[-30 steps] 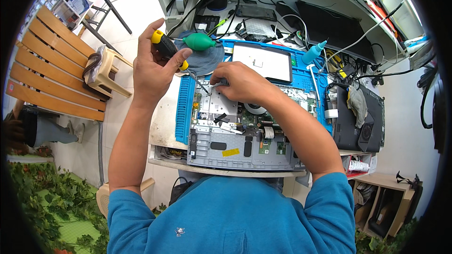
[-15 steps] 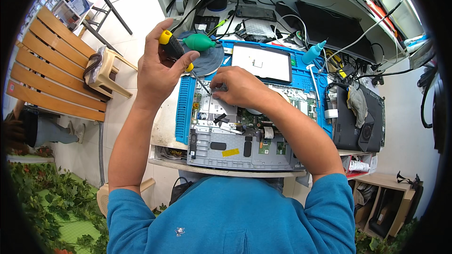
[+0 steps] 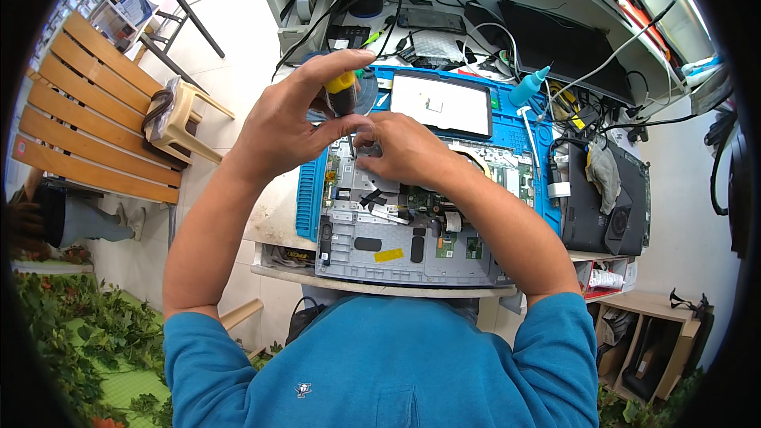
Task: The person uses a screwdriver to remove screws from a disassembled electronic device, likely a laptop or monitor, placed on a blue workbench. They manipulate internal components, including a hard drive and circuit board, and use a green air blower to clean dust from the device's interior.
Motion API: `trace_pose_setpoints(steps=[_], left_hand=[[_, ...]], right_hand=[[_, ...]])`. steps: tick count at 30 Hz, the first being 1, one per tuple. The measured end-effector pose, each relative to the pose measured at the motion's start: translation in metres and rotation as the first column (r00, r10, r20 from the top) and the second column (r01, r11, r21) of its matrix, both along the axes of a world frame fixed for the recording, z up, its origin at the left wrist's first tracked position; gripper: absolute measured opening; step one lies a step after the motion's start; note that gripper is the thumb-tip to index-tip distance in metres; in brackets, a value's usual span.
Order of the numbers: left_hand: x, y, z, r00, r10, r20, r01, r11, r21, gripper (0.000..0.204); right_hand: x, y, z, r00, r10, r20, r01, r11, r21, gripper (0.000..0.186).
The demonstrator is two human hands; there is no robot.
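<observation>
My left hand (image 3: 287, 115) grips a yellow-and-black screwdriver (image 3: 342, 95) by its handle. The tool is nearly upright, its thin shaft pointing down at the upper left of an opened laptop (image 3: 339, 247). Beside the shaft, my right hand (image 3: 408, 147) has its thumb and fingers curled together; whatever may be between them is hidden. Both thumbs come close to each other above the grey laptop casing, where bare circuit boards, ribbon cables and a yellow sticker (image 3: 388, 255) show. Under the laptop lies a blue work mat (image 3: 311, 190).
A white-faced tray (image 3: 440, 103) sits behind the laptop, with a light blue bottle (image 3: 526, 89) to its right. A black device (image 3: 606, 198) and tangled cables crowd the right side. Black cables (image 3: 337, 0) hang at the back left. A wooden bench (image 3: 95, 127) stands at far left.
My left hand has moved right and turned the screwdriver from a slant to nearly upright, over the green bulb blower, now mostly hidden. My right hand has hardly moved.
</observation>
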State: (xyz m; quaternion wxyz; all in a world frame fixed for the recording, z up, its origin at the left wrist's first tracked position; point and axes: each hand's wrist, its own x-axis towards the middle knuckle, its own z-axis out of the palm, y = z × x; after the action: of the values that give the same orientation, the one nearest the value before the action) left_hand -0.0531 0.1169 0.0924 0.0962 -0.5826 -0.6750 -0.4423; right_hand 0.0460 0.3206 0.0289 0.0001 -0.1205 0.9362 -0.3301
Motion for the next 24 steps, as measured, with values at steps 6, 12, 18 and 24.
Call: trace_pose_setpoints(steps=[6, 12, 18, 24], left_hand=[[-0.009, -0.004, 0.044, 0.993, -0.122, -0.001, 0.119, 0.971, -0.205, 0.051], [-0.007, -0.001, 0.079, 0.987, -0.039, -0.155, -0.048, 0.852, -0.521, 0.034], [0.006, 0.015, 0.100, 0.933, 0.058, -0.354, -0.304, 0.651, -0.695, 0.030], [0.005, 0.010, 0.090, 0.919, 0.000, -0.394, -0.256, 0.760, -0.597, 0.032]], right_hand=[[0.009, -0.003, 0.001, 0.996, -0.008, -0.086, 0.010, 1.000, 0.023, 0.038], [0.017, -0.003, 0.002, 0.996, -0.007, -0.087, 0.012, 0.998, 0.058, 0.046], [0.019, -0.003, -0.001, 0.995, -0.022, -0.098, 0.031, 0.995, 0.090, 0.046], [0.031, -0.002, 0.011, 1.000, 0.003, -0.024, 0.002, 0.979, 0.203, 0.043]])
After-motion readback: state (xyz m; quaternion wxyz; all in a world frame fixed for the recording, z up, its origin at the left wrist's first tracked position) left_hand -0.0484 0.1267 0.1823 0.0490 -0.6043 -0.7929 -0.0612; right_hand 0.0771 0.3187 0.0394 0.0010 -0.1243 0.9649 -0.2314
